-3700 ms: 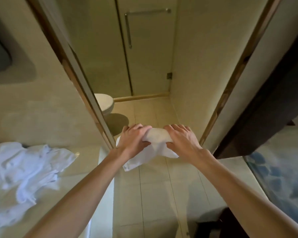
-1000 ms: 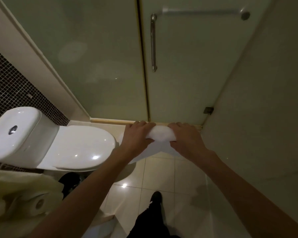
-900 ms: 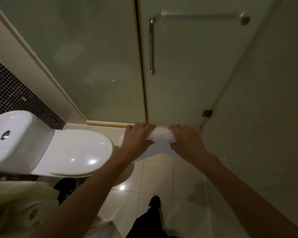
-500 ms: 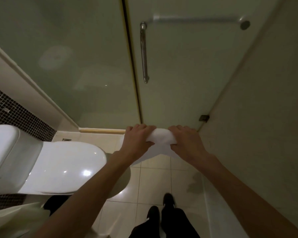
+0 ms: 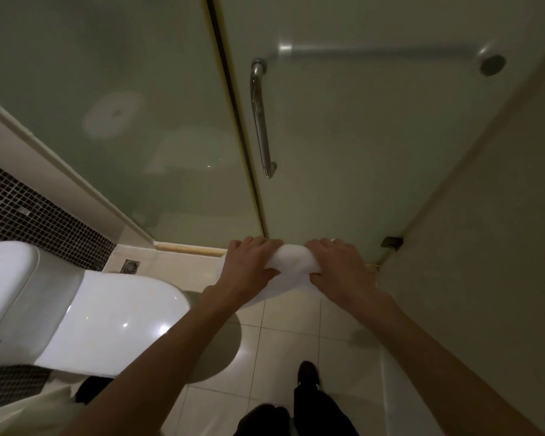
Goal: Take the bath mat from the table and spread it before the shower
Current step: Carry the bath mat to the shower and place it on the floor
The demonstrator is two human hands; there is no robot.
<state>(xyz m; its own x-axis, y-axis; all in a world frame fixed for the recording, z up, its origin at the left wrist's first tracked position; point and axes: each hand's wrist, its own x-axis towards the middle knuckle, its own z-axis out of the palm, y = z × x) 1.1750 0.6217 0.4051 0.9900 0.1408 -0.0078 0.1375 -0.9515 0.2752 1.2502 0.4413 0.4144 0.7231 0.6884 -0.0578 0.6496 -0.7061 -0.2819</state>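
Observation:
The white bath mat [image 5: 291, 262] is bunched between both hands, held in the air above the tiled floor just in front of the shower's frosted glass door [image 5: 343, 152]. My left hand [image 5: 249, 262] grips its left end with curled fingers. My right hand [image 5: 335, 262] grips its right end the same way. A loose flap of the mat hangs down below the hands. Both forearms reach forward from the bottom of the view.
A white toilet [image 5: 92, 319] with its lid down stands at the left. The shower door has a vertical metal handle [image 5: 260, 121] and a threshold strip [image 5: 186, 248] at its foot. A wall [image 5: 485, 247] bounds the right side. Light floor tiles [image 5: 296, 350] lie below; my feet show at the bottom.
I have walked from the doorway into the bathroom up to the shower door. Over the last second the view tilted down and closer; both hands keep the same grip on the mat.

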